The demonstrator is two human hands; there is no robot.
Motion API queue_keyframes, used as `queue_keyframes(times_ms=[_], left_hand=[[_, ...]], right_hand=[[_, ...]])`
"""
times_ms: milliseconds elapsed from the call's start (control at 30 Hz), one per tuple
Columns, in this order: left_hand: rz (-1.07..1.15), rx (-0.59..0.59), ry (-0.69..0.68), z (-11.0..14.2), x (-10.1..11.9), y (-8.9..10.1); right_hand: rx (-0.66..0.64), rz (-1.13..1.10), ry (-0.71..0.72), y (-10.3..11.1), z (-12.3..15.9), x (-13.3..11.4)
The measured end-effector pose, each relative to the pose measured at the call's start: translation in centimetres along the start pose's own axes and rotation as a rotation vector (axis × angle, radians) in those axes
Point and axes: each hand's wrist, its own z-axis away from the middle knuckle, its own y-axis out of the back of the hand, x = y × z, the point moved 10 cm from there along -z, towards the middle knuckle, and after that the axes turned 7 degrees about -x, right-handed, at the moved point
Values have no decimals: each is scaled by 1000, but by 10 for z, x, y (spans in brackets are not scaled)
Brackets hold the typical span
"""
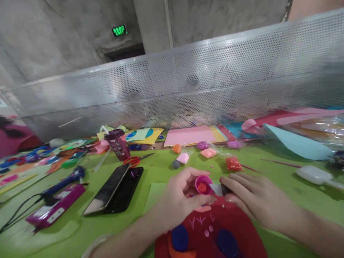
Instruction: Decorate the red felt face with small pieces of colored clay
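Note:
My left hand (185, 191) is closed around a small magenta cap (202, 179), its opening turned toward me, with a lump of orange-red clay (202, 187) inside. In my right hand (249, 195) is a knife with a dark handle (225, 189) and a short pale blade (216, 189). The blade points left and its tip is at the cap's rim; whether it touches the clay I cannot tell. Below both hands lies a dark red rounded sheet (236, 222) bearing dark blue discs (228, 242), orange pieces and pink marks. My left fingers hide part of its upper edge.
Left of my hands lie a phone (109, 188), a purple power strip (57, 207) and red-handled scissors (134, 160) beside a dark cup (117, 144). Bagged clay (233, 163) and coloured paper (189, 135) lie ahead, before a perforated metal panel (166, 89). A white bottle (314, 174) lies right.

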Motion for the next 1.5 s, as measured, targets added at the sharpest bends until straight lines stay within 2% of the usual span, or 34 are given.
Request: queue_keyframes(times_ms=[200, 300, 433, 633, 933, 1233, 1500], left_hand=[[22, 10, 13, 2, 1, -2], [-11, -14, 27, 3, 3, -8], [-21, -40, 62, 2, 0, -12], [8, 39, 49, 0, -2, 0], [27, 8, 37, 1, -3, -5], [-4, -13, 32, 2, 2, -7], [-40, -24, 11, 4, 4, -13]], right_hand=[[13, 19, 27, 1, 2, -2], [33, 107, 0, 3, 3, 8], [120, 165, -42, 12, 7, 21], [86, 108, 52, 7, 6, 6], [32, 66, 64, 3, 1, 1], [39, 13, 71, 0, 3, 1], [69, -36, 94, 7, 2, -2]])
